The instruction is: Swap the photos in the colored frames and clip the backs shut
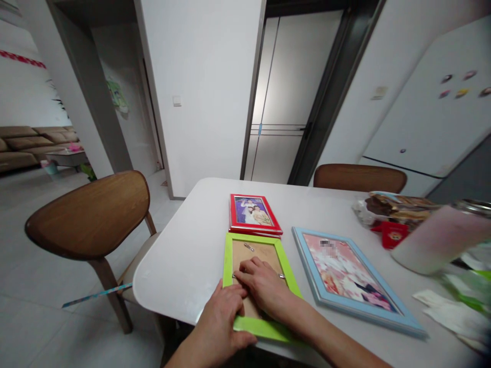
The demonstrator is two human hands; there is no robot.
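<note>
Lime green edges the frame (284,260) that lies back up on the white table (180,266), directly beneath both our hands. Our left hand (224,318) grips its near left corner, thumb along the near edge and fingers over the left side. Our right hand (265,290) reaches across its brown backing board (263,254), fingers bent, the tips at the small metal clip (233,276) on the frame's left inner edge; the fingers hide much of that spot, so we cannot tell whether they pinch the clip or merely press there. To work this fastening well, we would brace the corner firmly, push with a fingertip rather than a nail, and spare the thin board any hard pressure. Another clip (282,276) sits on the frame's right inner edge, just beside our right hand.
</note>
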